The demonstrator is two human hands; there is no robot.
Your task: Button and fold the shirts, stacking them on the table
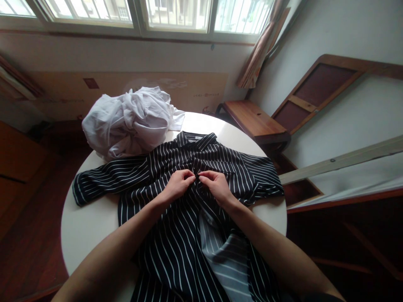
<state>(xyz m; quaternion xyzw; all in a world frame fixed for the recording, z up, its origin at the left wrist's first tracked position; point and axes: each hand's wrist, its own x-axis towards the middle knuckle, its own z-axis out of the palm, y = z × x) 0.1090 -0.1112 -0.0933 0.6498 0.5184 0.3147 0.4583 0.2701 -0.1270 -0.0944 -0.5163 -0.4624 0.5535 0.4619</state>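
A black shirt with white stripes (176,235) lies front up on a round white table (85,235), its collar toward the window and its sleeves spread to both sides. My left hand (180,183) pinches the front edge of the shirt at chest height. Close beside it, my right hand (215,186) pinches the other side of the same opening, with the fingertips of both hands nearly touching. Below the hands the front falls open on the right and shows the paler inside of the cloth. Any button between the fingers is too small to make out.
A crumpled heap of white cloth (129,121) rests at the table's back left, against the shirt's left sleeve. Behind the table on the right stands a wooden bench (252,117). A large cardboard sheet (201,90) leans under the window, and a curtain (260,54) hangs beside it.
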